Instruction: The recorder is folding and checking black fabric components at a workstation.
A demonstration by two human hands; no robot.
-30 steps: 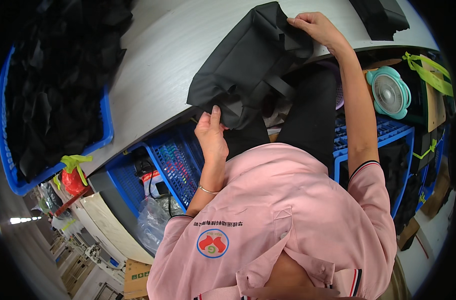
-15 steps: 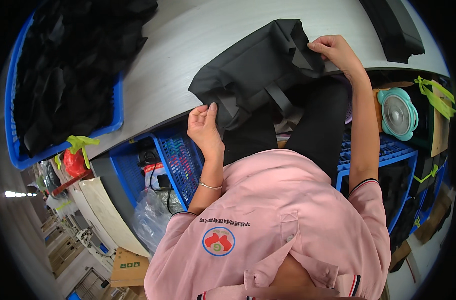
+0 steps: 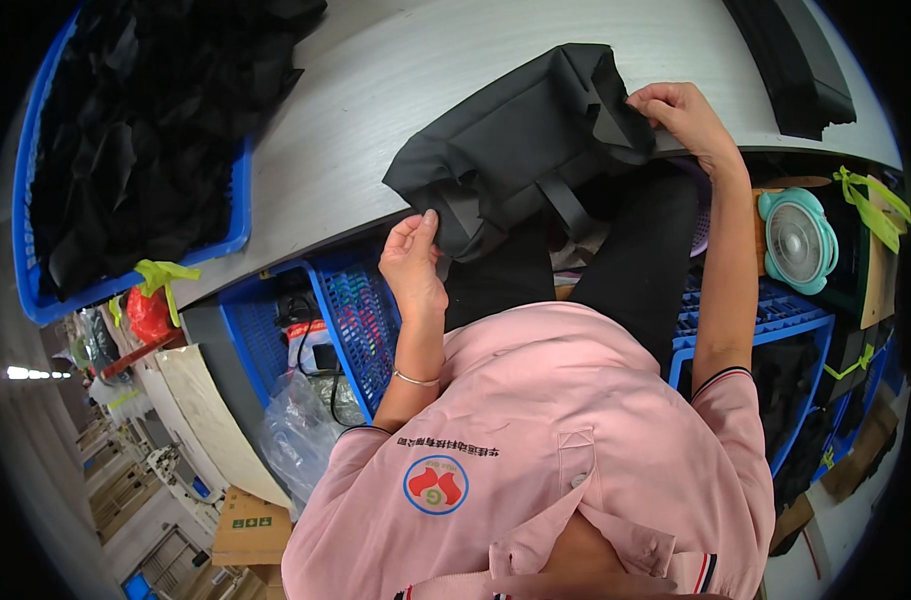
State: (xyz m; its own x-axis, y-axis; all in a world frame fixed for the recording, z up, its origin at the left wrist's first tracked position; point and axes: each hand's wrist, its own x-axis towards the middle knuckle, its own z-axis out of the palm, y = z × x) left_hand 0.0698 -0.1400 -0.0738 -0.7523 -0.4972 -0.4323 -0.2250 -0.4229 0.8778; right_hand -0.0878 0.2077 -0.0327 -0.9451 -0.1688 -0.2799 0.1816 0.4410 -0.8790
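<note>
Black fabric (image 3: 511, 140) lay across the near edge of the table (image 3: 341, 130), its left end pinched in your left hand (image 3: 414, 268), its right end in your right hand (image 3: 691, 122); you seemed to be spreading it, and the next move probably called for even tension.

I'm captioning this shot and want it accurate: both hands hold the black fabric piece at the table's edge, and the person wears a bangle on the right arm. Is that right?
Not quite: the head view shows the bangle on the left arm. The rest stands: the left hand and right hand both hold the black fabric piece at the table's edge.
</note>
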